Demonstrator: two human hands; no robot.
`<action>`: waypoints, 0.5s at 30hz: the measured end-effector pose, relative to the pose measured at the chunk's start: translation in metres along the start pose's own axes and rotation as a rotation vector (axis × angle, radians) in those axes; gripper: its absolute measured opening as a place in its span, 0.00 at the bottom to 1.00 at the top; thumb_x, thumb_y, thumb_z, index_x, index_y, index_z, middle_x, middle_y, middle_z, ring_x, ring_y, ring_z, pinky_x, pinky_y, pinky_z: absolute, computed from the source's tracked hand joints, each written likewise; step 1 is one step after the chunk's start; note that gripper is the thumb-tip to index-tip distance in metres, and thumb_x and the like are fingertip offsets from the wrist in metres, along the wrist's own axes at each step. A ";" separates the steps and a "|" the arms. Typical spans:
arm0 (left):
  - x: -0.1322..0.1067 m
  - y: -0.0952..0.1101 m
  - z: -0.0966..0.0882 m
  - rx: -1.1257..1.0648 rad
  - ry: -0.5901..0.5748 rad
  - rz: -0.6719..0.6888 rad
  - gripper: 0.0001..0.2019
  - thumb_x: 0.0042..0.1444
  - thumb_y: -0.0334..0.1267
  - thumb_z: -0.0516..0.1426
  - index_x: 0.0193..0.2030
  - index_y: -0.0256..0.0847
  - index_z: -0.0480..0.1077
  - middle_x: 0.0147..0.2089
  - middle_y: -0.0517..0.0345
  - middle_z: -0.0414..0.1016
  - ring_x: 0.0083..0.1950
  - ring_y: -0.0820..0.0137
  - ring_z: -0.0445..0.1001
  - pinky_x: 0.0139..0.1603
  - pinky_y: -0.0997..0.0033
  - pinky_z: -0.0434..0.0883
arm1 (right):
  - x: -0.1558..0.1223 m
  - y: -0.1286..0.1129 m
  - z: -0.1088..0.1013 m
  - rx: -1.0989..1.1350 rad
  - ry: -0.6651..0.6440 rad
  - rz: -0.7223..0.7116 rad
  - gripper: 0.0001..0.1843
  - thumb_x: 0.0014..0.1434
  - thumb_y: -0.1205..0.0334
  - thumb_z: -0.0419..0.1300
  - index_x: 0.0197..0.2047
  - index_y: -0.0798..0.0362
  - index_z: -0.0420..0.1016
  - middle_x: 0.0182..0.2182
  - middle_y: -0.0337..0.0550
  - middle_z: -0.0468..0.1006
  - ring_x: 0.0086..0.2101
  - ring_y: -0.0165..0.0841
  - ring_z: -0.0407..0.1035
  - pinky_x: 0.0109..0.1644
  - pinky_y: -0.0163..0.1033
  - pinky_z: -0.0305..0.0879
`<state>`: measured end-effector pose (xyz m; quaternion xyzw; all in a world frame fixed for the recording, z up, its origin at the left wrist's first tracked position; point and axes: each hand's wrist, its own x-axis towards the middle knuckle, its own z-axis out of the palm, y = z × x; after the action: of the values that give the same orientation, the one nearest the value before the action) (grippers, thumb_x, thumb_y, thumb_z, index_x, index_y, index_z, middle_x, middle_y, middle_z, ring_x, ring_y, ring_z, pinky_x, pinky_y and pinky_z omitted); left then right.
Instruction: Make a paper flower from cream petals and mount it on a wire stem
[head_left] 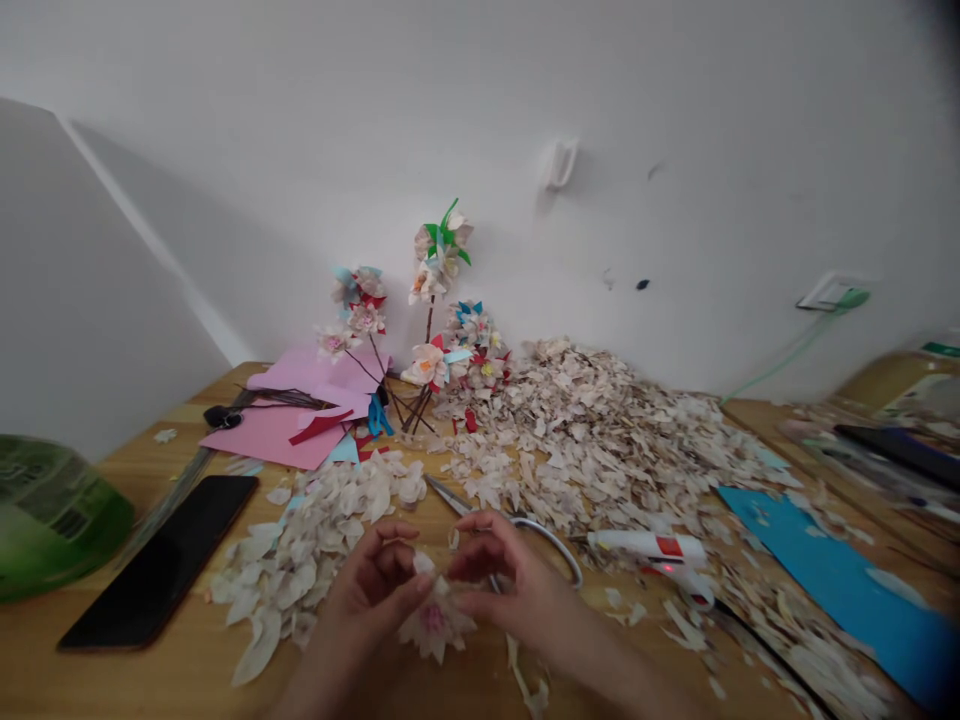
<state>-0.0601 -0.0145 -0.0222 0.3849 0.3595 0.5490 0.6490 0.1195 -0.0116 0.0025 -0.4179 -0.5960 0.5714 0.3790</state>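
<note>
Low at the front of the table, a white petal flower (436,622) with a pink centre sits between my hands. My left hand (379,585) is closed on its left side, thumb against a petal. On the other side, my right hand (506,585) has its fingers curled and its thumb at the flower's edge; part of the flower is hidden behind it. Scissors (553,545) lie partly beneath my right hand, points toward the back left. A pile of loose pale petals (322,540) lies left of my hands. To the right rests a white glue gun (652,550) with a red light.
Finished flowers on stems (429,365) lean by the wall, near pink paper sheets (277,435). A large heap of petals (600,440) covers the back right. A phone (161,560), green bottle (56,520) and blue sheet (825,580) lie at the sides.
</note>
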 end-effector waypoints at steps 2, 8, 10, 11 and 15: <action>0.001 0.005 0.000 0.005 0.039 -0.019 0.20 0.37 0.41 0.69 0.36 0.42 0.67 0.22 0.68 0.71 0.23 0.78 0.67 0.25 0.79 0.63 | -0.013 -0.017 -0.014 -0.289 -0.030 0.017 0.25 0.45 0.67 0.66 0.47 0.45 0.67 0.43 0.39 0.75 0.45 0.37 0.68 0.51 0.43 0.62; 0.003 0.012 0.003 0.002 0.235 -0.023 0.25 0.28 0.41 0.72 0.33 0.42 0.65 0.19 0.69 0.70 0.21 0.78 0.65 0.22 0.81 0.62 | -0.068 -0.038 -0.070 -0.734 -0.032 0.234 0.28 0.49 0.51 0.64 0.54 0.41 0.68 0.55 0.41 0.70 0.55 0.47 0.60 0.59 0.49 0.55; 0.004 0.011 0.003 -0.003 0.256 -0.015 0.25 0.27 0.41 0.72 0.32 0.41 0.65 0.19 0.69 0.71 0.21 0.78 0.66 0.22 0.82 0.62 | -0.085 -0.024 -0.093 -0.753 -0.009 0.238 0.29 0.48 0.50 0.64 0.55 0.43 0.69 0.52 0.44 0.73 0.52 0.46 0.66 0.57 0.47 0.59; 0.005 0.011 0.002 -0.004 0.262 -0.010 0.25 0.26 0.41 0.72 0.31 0.41 0.65 0.19 0.69 0.71 0.21 0.79 0.66 0.22 0.82 0.63 | -0.093 -0.014 -0.106 -0.759 0.022 0.249 0.26 0.49 0.50 0.63 0.52 0.44 0.72 0.47 0.44 0.77 0.47 0.45 0.70 0.53 0.44 0.64; 0.008 0.010 -0.002 -0.009 0.274 0.035 0.22 0.28 0.41 0.72 0.29 0.41 0.66 0.19 0.69 0.72 0.23 0.80 0.67 0.25 0.85 0.64 | -0.119 0.018 -0.160 -0.884 0.185 0.298 0.14 0.49 0.46 0.60 0.30 0.46 0.77 0.22 0.38 0.79 0.25 0.37 0.73 0.28 0.35 0.69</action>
<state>-0.0652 -0.0050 -0.0151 0.3098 0.4355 0.6093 0.5857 0.3123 -0.0643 -0.0024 -0.6691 -0.6794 0.2716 0.1302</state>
